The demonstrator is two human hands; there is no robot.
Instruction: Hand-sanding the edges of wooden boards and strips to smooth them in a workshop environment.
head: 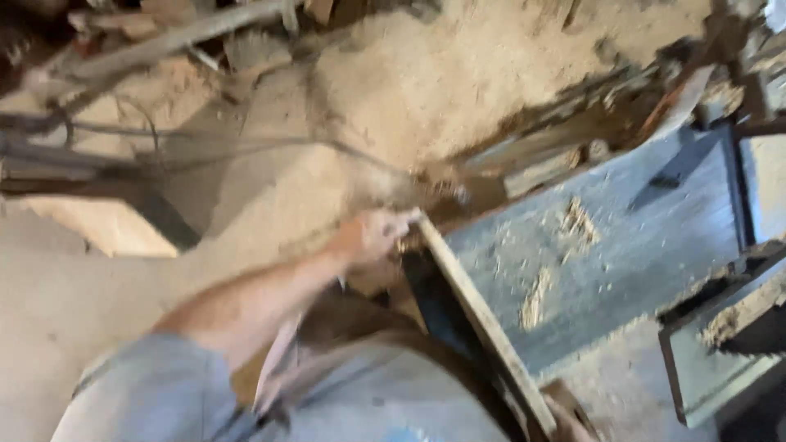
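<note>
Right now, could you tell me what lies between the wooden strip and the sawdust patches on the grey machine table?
Head view: only bare grey table surface separates wooden strip from sawdust patches.

Warm, dim indoor light; heavy motion blur smears the whole view, and dark shadows pool at the left edge and lower right.

One bare forearm stretches up and away from the body, out of a light sleeve at the shoulder. Its hand (375, 236) is curled, knuckles up, fingers bent closed; motion blur hides which arm it is.
</note>
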